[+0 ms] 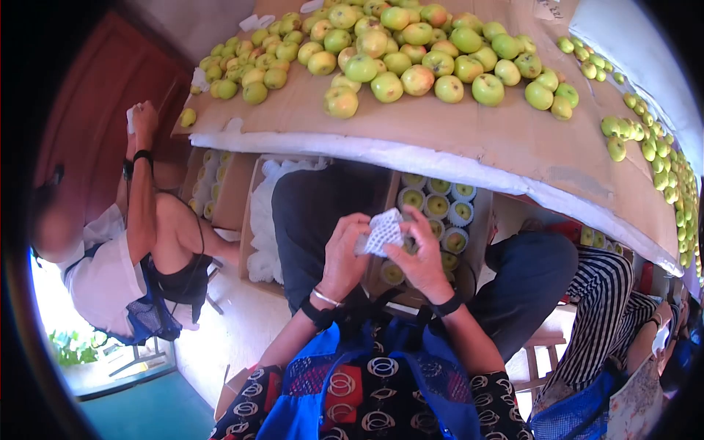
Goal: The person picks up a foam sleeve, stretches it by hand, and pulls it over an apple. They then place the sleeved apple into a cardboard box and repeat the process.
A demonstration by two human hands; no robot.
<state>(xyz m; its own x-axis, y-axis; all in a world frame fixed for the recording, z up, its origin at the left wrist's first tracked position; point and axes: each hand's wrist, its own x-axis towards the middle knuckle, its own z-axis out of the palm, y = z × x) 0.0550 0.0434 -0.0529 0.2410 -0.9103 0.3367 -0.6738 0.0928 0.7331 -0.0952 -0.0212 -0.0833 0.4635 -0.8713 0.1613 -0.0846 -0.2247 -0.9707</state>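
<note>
A white foam fruit net (383, 232) is held up in front of my body between both hands. My left hand (345, 251) has its fingers closed on the net's left side. My right hand (422, 255) grips the opposite edge, thumb below and fingers curled above. Just beyond and below my hands, between my knees, is a carton (480, 233) of green apples (438, 206) seated in white foam nets. To its left, past my leg, another carton (247, 209) holds a heap of loose white foam nets (265, 233).
Loose green-yellow apples (418, 79) are piled on the cardboard-covered table (293, 117), whose white padded edge (352, 147) runs above my knees. One seated person (110, 257) is at the left, hands raised with something white. Another person in striped trousers (601, 315) sits close at my right.
</note>
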